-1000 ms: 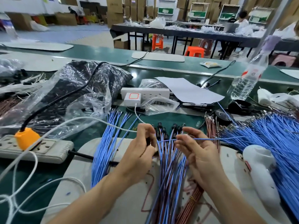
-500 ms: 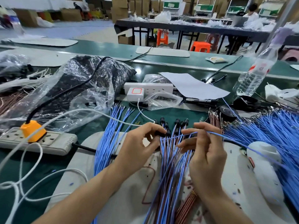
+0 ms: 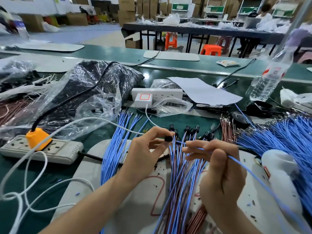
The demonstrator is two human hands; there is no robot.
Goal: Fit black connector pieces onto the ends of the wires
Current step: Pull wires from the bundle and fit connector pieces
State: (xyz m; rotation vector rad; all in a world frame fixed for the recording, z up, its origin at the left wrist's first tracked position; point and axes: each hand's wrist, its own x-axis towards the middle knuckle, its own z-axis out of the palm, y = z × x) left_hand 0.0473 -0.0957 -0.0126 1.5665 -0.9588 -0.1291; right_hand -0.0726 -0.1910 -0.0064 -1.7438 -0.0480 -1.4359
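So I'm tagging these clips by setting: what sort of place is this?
Most likely a wire-harness assembly workshop: bundles of blue wires lie on the green bench, the left hand pinches a black connector, and stacked cardboard boxes line the back.

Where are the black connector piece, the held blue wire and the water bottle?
black connector piece (image 3: 167, 139): head view, middle of its body.
blue wire (image 3: 180, 142): head view, bare stretch near its tip, beside the connector.
water bottle (image 3: 276, 71): head view, its label.

Blue wires (image 3: 287, 142) smooth plastic-coated — bag (image 3: 94, 92) glossy, crinkled film.
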